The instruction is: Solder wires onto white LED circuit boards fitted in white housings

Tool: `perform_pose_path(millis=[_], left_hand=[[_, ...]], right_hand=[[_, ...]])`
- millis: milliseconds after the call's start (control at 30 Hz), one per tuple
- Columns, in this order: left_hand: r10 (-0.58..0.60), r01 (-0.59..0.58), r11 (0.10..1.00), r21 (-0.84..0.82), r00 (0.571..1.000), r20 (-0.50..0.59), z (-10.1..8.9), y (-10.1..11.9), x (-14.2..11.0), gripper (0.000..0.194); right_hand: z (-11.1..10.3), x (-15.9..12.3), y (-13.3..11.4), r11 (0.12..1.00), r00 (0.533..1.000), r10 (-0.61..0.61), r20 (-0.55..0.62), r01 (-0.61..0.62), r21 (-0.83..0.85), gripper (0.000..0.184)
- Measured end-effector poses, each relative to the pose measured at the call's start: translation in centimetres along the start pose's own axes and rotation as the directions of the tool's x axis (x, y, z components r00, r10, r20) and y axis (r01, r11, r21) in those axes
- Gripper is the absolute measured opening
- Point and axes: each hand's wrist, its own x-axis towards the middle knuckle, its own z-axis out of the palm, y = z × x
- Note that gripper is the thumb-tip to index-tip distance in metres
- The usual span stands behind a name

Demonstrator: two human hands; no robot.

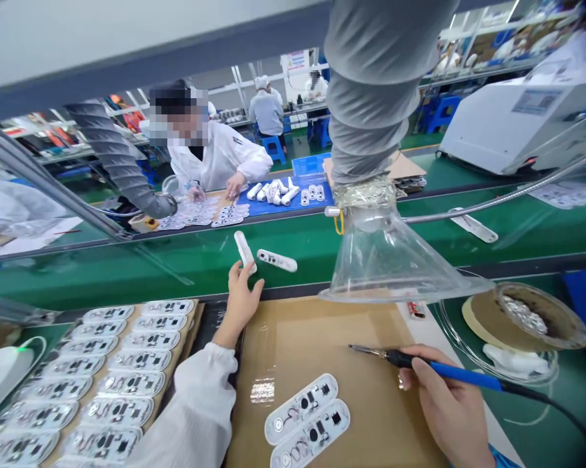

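Note:
My left hand [240, 298] reaches forward over the green conveyor belt [127, 266], its fingers pinched on a white plastic housing [245, 250]. Another white housing [277, 260] lies on the belt just to its right. My right hand [446, 406] grips a blue-handled soldering iron [439, 368], tip pointing left above a brown cardboard mat [322, 351]. Two white open housings with circuit boards [306, 419] lie on the mat near me.
A tray of several open housings [108, 374] sits at the left. A clear funnel fume hood [385, 253] on a grey hose hangs ahead. An iron stand with sponge [527, 325] is at the right. A person in white works across the belt [215, 159].

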Motion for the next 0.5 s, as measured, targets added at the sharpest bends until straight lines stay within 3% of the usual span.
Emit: perform_pose_path(millis=[200, 500], left_hand=[[0.075, -0.079, 0.994, 0.081, 0.996, 0.053, 1.2, -0.2, -1.7, 0.021], [0.06, -0.071, 0.992, 0.107, 0.993, 0.098, 0.9, 0.2, -1.5, 0.027]], right_hand=[[-0.1, 0.2, 0.2, 1.0, 1.0, 0.013, -0.014, -0.013, 0.01, 0.028], [0.4, 0.5, 0.0, 0.998, 1.0, -0.003, -0.005, 0.003, 0.062, 0.028]])
